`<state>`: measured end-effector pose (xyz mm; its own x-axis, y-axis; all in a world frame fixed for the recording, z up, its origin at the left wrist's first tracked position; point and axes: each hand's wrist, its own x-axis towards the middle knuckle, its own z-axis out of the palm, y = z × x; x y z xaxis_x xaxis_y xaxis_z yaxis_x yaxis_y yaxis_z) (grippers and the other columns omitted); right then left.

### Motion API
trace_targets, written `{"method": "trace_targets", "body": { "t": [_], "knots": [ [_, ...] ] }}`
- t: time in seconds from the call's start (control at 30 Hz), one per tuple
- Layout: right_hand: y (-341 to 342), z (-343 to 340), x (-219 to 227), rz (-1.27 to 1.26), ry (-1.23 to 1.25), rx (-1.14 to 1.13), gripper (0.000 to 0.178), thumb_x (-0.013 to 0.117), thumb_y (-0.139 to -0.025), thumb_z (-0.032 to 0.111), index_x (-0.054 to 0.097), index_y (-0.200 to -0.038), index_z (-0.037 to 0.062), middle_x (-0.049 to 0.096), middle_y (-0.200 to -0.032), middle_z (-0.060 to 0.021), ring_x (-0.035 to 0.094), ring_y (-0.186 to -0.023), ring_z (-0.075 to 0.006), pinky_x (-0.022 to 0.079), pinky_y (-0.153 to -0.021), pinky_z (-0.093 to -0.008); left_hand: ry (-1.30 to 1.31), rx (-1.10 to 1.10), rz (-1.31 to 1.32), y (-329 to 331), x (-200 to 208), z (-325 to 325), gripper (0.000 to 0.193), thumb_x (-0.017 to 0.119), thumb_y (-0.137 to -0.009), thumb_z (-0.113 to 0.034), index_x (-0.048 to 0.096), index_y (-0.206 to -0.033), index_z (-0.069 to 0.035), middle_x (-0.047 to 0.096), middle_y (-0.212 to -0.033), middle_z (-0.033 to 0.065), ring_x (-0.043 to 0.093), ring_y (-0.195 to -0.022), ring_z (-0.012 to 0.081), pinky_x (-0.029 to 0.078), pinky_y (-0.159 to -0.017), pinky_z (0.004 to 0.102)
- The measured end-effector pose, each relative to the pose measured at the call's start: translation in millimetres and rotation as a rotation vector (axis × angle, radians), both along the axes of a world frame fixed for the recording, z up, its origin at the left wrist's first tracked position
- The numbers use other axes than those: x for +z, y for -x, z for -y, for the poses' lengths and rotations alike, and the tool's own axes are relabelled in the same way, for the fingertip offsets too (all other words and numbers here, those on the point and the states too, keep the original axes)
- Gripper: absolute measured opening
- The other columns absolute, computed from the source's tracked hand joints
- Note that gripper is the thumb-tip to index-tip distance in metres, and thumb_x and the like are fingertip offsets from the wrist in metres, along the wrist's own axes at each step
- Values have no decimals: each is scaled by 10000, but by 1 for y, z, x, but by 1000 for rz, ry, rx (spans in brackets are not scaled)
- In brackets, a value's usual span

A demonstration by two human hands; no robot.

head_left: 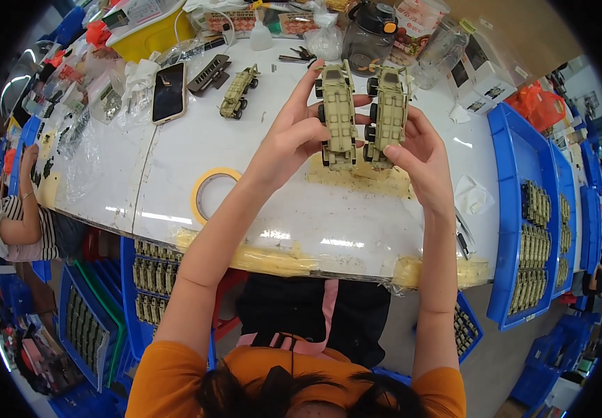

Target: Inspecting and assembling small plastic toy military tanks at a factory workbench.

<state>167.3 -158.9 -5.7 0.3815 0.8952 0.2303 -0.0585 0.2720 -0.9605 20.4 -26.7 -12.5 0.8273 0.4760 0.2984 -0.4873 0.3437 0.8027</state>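
Two tan toy military trucks are held up side by side over the white table [168, 167]. My left hand [290, 139] grips the left toy truck [339, 115] by its side, with the thumb against it and a finger reaching up to its top end. Closed around the lower right of the other toy truck [388, 118] is my right hand [423, 160], its thumb near the bottom end. Black wheels show along both trucks' sides. A third toy truck [239, 92] stands on the table to the left, beside a dark toy part [209, 75].
A phone [169, 93] lies at left, a roll of tape [214, 191] near the front edge. Tweezers [462, 237] lie at right. Blue trays [517, 209] hold rows of trucks. A dark jug [369, 35] and boxes [482, 76] stand behind. Another person [25, 216] sits far left.
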Motion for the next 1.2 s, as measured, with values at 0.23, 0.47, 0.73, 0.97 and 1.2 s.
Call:
{"method": "trace_targets", "body": {
  "t": [0.23, 0.47, 0.73, 0.97, 1.2],
  "knots": [
    [-2, -1, -3, 1, -40, -9, 537, 640, -723, -36, 447, -1224, -21, 561, -1092, -135, 531, -1011, -206, 427, -872, -292, -54, -30, 1, -1, -2, -2, 845, 435, -700, 16, 83, -1455, -127, 506, -1225, 257, 586, -1028, 306, 495, -692, 240],
    [-3, 0, -1, 25, -65, 35, 565, 645, -713, -42, 437, -1238, -16, 556, -1103, -135, 524, -1026, -214, 425, -878, -297, -76, -36, 6, 0, -1, -4, 839, 440, -711, 32, 88, -1456, -125, 503, -1230, 259, 585, -1034, 301, 492, -688, 235],
    [1, 2, 3, 23, -95, 89, 601, 640, -706, -47, 417, -1262, -14, 545, -1130, -136, 507, -1053, -220, 456, -836, -305, -122, -46, -67, 3, 1, -4, 847, 449, -673, -5, 143, -1449, -157, 427, -1319, 248, 534, -1125, 323, 515, -807, 358],
    [-1, 3, 2, 20, -95, 115, 619, 628, -707, -51, 401, -1281, -15, 536, -1153, -139, 502, -1063, -223, 465, -816, -302, -3, -77, -5, 1, 2, -3, 843, 442, -711, 38, 92, -1460, -128, 514, -1223, 249, 597, -982, 261, 442, -621, 181],
    [-6, 4, -3, 8, -70, 96, 613, 619, -719, -13, 395, -1290, -18, 531, -1166, -143, 504, -1067, -229, 429, -868, -315, -66, -90, 17, 0, -1, -5, 849, 440, -702, 40, 95, -1459, -132, 507, -1232, 253, 594, -1005, 276, 467, -653, 209]
  ]
}}
